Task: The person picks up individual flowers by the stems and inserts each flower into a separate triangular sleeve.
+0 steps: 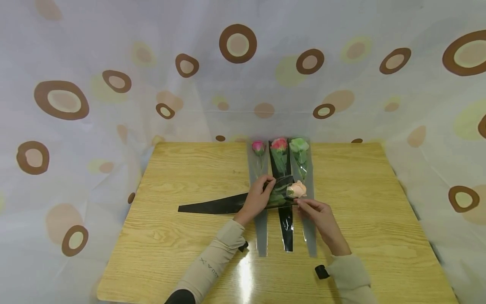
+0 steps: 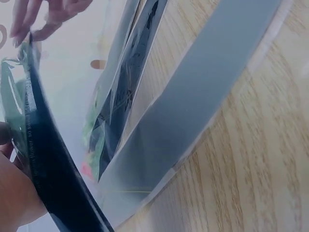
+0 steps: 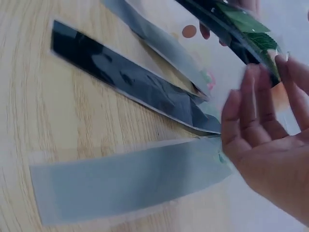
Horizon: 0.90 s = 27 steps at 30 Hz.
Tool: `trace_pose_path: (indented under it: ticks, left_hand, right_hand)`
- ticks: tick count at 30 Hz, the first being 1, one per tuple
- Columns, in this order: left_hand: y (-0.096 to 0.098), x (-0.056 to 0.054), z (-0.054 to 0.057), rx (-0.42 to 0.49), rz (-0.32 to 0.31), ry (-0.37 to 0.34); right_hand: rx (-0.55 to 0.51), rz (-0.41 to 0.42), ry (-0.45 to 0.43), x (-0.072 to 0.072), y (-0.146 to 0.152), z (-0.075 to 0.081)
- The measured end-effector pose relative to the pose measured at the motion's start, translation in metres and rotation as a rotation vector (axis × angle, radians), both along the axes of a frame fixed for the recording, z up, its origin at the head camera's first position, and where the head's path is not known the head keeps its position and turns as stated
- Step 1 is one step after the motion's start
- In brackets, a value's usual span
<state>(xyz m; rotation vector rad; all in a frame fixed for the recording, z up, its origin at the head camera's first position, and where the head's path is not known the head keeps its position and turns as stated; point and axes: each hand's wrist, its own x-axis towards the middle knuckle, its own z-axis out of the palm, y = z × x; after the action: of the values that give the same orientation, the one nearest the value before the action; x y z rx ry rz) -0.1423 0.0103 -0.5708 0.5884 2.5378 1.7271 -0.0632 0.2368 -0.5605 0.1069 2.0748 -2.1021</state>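
Observation:
A peach rose (image 1: pixel 297 189) in a long black and clear wrapping sleeve (image 1: pixel 216 204) is held crosswise over three other wrapped roses. My left hand (image 1: pixel 259 196) grips the sleeve around its middle. At the flower end, my right hand (image 1: pixel 320 217) pinches the sleeve's edge between thumb and fingertips, just below the bloom. The left wrist view shows the black back of the sleeve (image 2: pixel 60 174) raised above the table. In the right wrist view, green leaves (image 3: pixel 246 21) show through the clear film beside my right fingers (image 3: pixel 251 96).
Underneath lie a magenta rose (image 1: pixel 258 147) in a grey sleeve, a coral-pink rose (image 1: pixel 279 144) in a black sleeve and a pale green rose (image 1: pixel 299 144) in a grey sleeve, blooms toward the far edge. A spotted cloth (image 1: pixel 265 84) encloses the wooden table (image 1: pixel 182 169).

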Motion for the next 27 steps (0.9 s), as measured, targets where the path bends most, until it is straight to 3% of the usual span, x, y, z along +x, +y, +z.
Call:
trace_pose_path:
  ticks: [3, 13, 21, 27]
  left_hand:
    - [0.0, -0.001, 0.0, 0.001, 0.001, 0.009]
    - [0.001, -0.002, -0.003, -0.013, 0.016, 0.017]
    - [0.0, -0.001, -0.002, -0.012, 0.009, -0.004]
    - [0.0, 0.001, 0.003, 0.018, -0.032, -0.008]
  right_hand:
    - [0.028, -0.044, 0.05, 0.0, -0.002, -0.001]
    - [0.143, -0.071, 0.309, -0.001, -0.007, -0.006]
    - [0.15, -0.179, 0.32, -0.002, -0.011, -0.005]
    - [0.091, -0.334, 0.3, -0.001, -0.01, -0.003]
